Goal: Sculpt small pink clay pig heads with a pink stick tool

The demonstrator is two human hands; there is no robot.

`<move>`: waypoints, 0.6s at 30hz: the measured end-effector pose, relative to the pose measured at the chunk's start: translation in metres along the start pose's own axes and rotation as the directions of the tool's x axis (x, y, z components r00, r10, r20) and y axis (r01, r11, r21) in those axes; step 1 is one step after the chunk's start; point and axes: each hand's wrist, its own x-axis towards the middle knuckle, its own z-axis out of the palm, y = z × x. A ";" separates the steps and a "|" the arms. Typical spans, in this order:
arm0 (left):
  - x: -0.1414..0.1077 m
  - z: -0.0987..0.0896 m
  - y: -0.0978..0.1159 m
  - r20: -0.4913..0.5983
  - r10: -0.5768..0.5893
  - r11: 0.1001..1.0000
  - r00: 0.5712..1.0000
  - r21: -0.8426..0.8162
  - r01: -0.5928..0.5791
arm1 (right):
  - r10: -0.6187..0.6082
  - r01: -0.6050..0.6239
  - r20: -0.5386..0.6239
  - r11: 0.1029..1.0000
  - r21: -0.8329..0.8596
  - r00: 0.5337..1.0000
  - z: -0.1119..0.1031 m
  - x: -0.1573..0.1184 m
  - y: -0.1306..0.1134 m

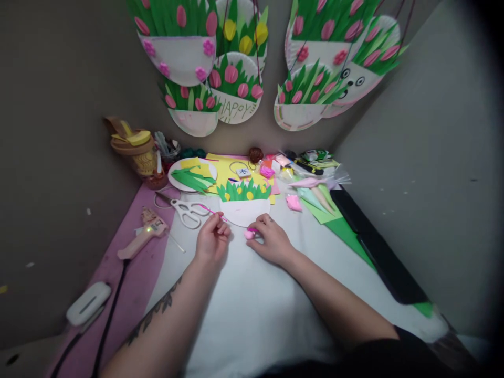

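Note:
My left hand (212, 239) is closed, its fingers curled round a thin pink stick (205, 208) that points up and to the left. My right hand (274, 242) pinches a small lump of pink clay (249, 234) between thumb and fingers, low over the white tabletop. Just beyond both hands lies a paper-plate flower basket (244, 211), with green paper grass and yellow flowers along its top. White-handled scissors (186, 211) rest to the left of my left hand. A pink packet of clay (293, 203) sits beyond my right hand.
A pink glue gun (144, 234) with a lit light and black cord lies left. Behind are a plate (172, 181) of green strips, yellow paper (220, 167) and piping bags (311, 198). A long black case (388, 262) borders the right. Finished plate baskets (177, 60) hang on the wall.

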 end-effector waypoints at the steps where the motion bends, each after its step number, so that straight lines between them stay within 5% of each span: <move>1: 0.000 0.000 0.001 -0.005 -0.007 1.000 1.000 -0.002 0.007 | -0.011 0.011 -0.003 1.000 0.007 1.000 0.000 0.000 0.001; 7: 0.000 0.004 0.003 -0.047 -0.035 0.999 0.998 -0.020 0.034 | -0.075 0.075 -0.010 0.997 0.021 0.997 -0.016 0.005 0.007; 12: 0.000 0.006 0.004 -0.074 -0.051 0.999 0.996 -0.022 0.050 | -0.066 0.061 -0.101 0.997 -0.047 0.993 -0.034 0.044 0.028; 18: -0.001 0.007 0.006 -0.087 -0.056 0.998 0.995 -0.028 0.054 | -0.045 0.041 -0.042 0.995 -0.090 0.998 -0.030 0.077 0.045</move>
